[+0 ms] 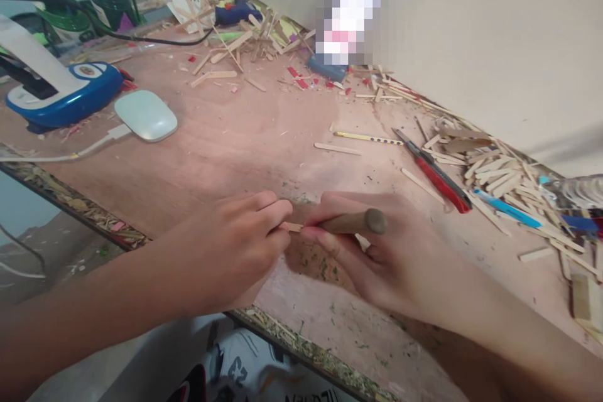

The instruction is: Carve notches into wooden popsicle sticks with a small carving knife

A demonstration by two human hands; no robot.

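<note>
My left hand (257, 235) is closed over a thin wooden craft stick (294, 227), with a short piece of it showing past the fingertips. In my right hand (367, 239) is a tool with a round wooden handle (353, 222), gripped much like a pen. Its working end is hidden by my fingers, close to the stick. Both hands are near each other above the front part of the table. Small dark green shavings (323, 264) lie on the wood below them.
A red utility knife (443, 182), a pencil (367, 137) and a blue pen (506, 207) lie to the right, beside piled craft sticks (504, 169). At left are a white mouse (146, 115) and a blue lamp base (66, 97). The table's front edge (306, 339) runs diagonally below my hands.
</note>
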